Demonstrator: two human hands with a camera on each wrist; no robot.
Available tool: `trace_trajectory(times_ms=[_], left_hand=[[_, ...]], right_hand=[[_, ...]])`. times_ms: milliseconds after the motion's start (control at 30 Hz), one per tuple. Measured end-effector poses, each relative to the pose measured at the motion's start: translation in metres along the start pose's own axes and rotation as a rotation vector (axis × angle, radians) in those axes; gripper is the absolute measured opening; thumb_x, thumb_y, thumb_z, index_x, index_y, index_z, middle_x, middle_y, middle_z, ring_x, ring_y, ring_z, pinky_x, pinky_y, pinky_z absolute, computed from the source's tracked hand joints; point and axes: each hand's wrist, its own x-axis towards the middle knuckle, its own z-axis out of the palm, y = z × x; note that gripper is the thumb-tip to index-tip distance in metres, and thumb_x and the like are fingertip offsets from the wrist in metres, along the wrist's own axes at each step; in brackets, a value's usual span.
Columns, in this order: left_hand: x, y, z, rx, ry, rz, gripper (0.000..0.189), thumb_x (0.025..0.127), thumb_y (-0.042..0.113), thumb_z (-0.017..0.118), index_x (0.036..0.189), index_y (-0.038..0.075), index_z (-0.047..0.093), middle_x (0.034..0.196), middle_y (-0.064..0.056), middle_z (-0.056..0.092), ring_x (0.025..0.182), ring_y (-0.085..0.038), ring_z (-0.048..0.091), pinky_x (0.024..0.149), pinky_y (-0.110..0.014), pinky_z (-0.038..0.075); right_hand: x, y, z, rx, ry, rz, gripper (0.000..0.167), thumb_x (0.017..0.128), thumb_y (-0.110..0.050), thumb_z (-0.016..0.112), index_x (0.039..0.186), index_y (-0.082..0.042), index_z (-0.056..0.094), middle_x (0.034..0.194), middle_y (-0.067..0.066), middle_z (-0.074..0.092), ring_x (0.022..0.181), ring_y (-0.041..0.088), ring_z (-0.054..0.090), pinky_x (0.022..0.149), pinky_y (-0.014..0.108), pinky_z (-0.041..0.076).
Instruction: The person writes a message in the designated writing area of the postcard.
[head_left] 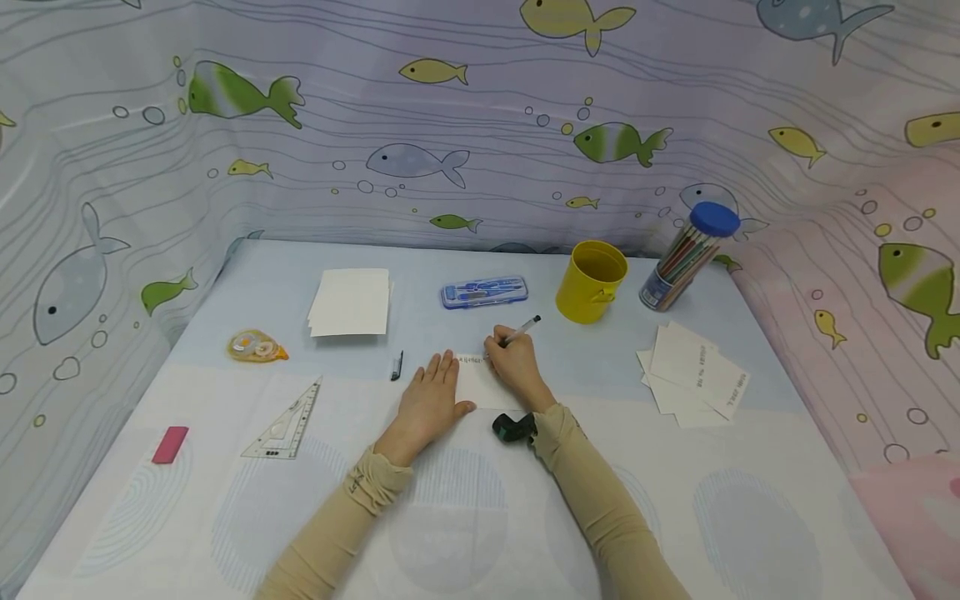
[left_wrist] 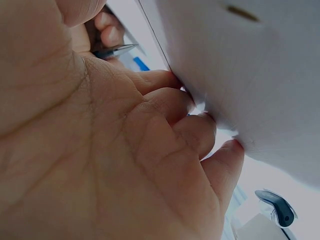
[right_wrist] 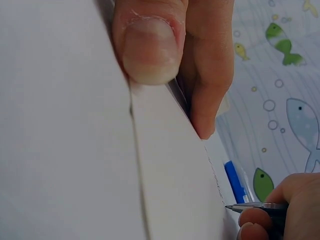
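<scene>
My right hand (head_left: 519,367) pinches a pen (head_left: 523,330) with a clear barrel and dark end, over a small white card (head_left: 480,390). In the right wrist view, the pen tip (right_wrist: 231,206) meets the card at the end of a thin line of handwriting. My left hand (head_left: 429,407) lies flat with fingers extended, at the card's left side. Its thumb (right_wrist: 151,52) looms large in the right wrist view, against the card. The left palm (left_wrist: 120,145) fills much of the left wrist view. A dark pen cap (head_left: 397,367) lies left of the left fingertips.
White cards (head_left: 350,302) are stacked at back left; written cards (head_left: 697,375) overlap at right. Behind are a blue geometry case (head_left: 484,292), yellow cup (head_left: 591,282) and pencil jar (head_left: 682,258). Correction tape (head_left: 257,346), a set square (head_left: 288,425) and red eraser (head_left: 170,445) lie left.
</scene>
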Motion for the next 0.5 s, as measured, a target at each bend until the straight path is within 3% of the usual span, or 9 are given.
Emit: trace_trajectory(times_ms=[500], left_hand=[[0.0002,-0.0007,0.0003,-0.005,-0.002,-0.001,0.080,0.095,0.045,0.056,0.149,-0.007,0.029,0.159,-0.022,0.021,0.149,-0.038,0.019,0.120,-0.053,0.023]], right_hand=[[-0.0007,-0.0009,0.0013,-0.047,0.010,0.002,0.037,0.089,-0.003,0.052,0.057,-0.012,0.036,0.040,-0.008,0.039,0.036,0.005,0.037,0.038,0.019,0.023]])
